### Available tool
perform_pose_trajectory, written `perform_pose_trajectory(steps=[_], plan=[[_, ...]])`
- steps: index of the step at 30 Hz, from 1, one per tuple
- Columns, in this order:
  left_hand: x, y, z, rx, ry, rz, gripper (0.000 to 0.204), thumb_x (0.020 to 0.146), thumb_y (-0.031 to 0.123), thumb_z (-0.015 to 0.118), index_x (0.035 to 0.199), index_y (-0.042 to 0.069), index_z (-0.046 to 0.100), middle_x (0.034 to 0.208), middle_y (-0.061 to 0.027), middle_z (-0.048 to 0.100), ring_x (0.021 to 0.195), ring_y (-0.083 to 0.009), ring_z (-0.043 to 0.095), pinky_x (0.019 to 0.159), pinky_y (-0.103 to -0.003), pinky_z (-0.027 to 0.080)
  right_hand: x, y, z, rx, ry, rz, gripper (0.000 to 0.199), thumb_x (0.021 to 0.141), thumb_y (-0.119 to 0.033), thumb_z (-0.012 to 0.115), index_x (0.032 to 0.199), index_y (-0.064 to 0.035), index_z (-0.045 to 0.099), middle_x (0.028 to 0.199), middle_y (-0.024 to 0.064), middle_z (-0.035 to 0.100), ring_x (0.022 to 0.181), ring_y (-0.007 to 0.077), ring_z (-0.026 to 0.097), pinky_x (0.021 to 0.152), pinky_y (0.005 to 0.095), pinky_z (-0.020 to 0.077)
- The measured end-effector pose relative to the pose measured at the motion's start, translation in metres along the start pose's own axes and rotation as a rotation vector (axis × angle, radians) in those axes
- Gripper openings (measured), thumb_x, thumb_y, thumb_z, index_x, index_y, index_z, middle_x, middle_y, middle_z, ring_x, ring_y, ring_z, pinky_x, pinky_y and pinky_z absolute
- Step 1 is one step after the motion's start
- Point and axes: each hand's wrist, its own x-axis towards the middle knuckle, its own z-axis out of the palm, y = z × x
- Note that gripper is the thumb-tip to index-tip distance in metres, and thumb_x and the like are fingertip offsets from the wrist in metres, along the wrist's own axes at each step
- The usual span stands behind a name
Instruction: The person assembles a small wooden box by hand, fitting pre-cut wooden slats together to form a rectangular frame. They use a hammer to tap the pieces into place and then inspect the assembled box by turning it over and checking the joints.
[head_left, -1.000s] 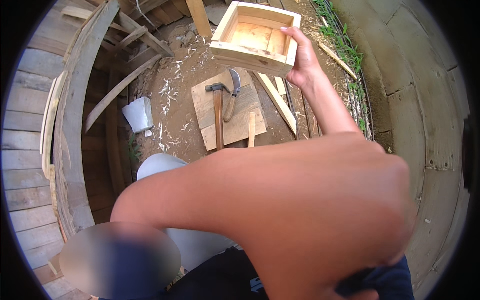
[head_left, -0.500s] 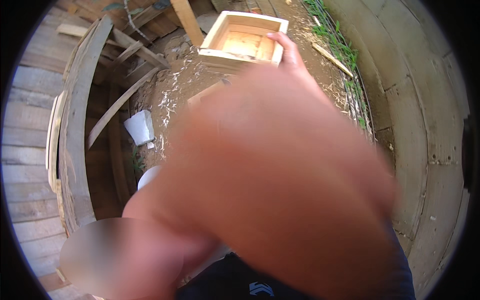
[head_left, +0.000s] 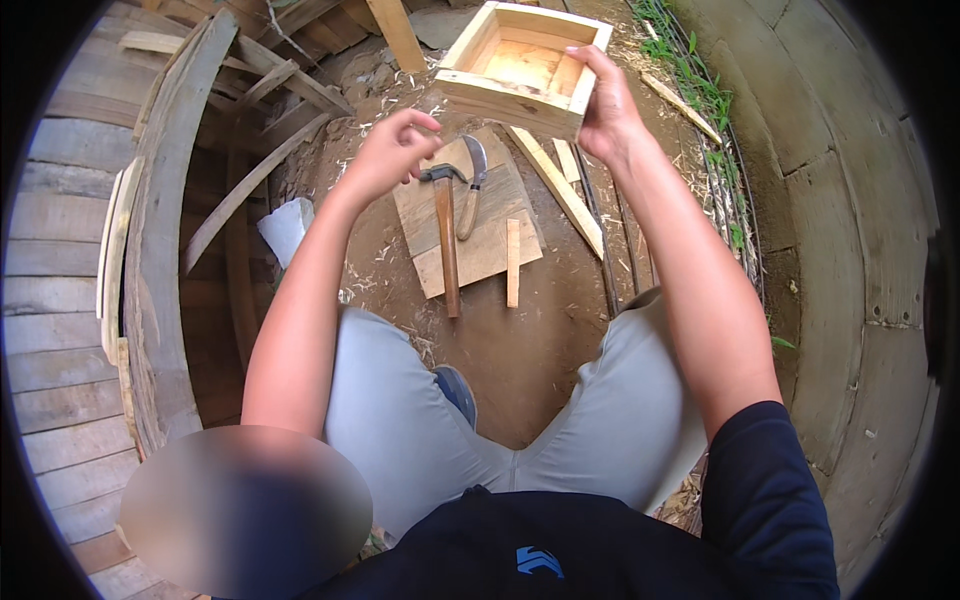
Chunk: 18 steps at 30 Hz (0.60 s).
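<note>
My right hand (head_left: 608, 110) grips the right side of an open wooden box (head_left: 520, 95), thumb over its rim, and holds it up in front of me, tilted. To the left and below the box is my left hand (head_left: 398, 150), raised with loosely bent fingers apart and nothing visible in them. Beneath it on the ground lie wooden boards (head_left: 415, 215), bearing a claw hammer (head_left: 446, 240) with a brown handle and a sickle (head_left: 468, 210) with a curved blade and wooden handle. A short wooden strip (head_left: 513, 262) rests at the boards' near edge.
Long wooden battens (head_left: 560, 190) and dark rods (head_left: 605, 240) lie on the right. At left are a pale block (head_left: 287, 230) and a timber frame (head_left: 165, 230). A wall (head_left: 835, 230) runs along the right. Wood shavings litter the dirt.
My left arm, which crossed close in front of the view, has swung back to the left, uncovering the tools and boards. The box in my right hand has shifted slightly right and up.
</note>
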Motion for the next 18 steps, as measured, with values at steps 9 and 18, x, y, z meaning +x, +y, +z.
perform_pose_trajectory(steps=[9,18], plan=[[0.017,-0.036,0.039,0.348,-0.415,-0.233,0.030,0.092,0.031,0.069,0.094,0.001,0.069,0.072,-0.0064,0.070,0.055,-0.0129,0.064,0.047,-0.027,0.050,0.017,0.015,-0.005,0.066,0.005,0.001,0.074,0.082,-0.040,0.067,0.140,-0.0010,0.040,0.133,0.0253,0.051,0.123,0.0353,0.052,0.100,0.0604,0.0438],[-0.022,-0.024,0.145,0.770,-0.625,-0.130,0.061,0.086,0.054,0.069,0.090,-0.007,0.072,0.081,-0.0201,0.073,0.068,-0.0321,0.073,0.072,-0.040,0.060,0.032,0.019,-0.020,0.103,0.059,-0.014,0.073,0.083,-0.041,0.065,0.139,-0.0022,0.040,0.136,0.0248,0.049,0.122,0.0353,0.052,0.100,0.0596,0.0426]])
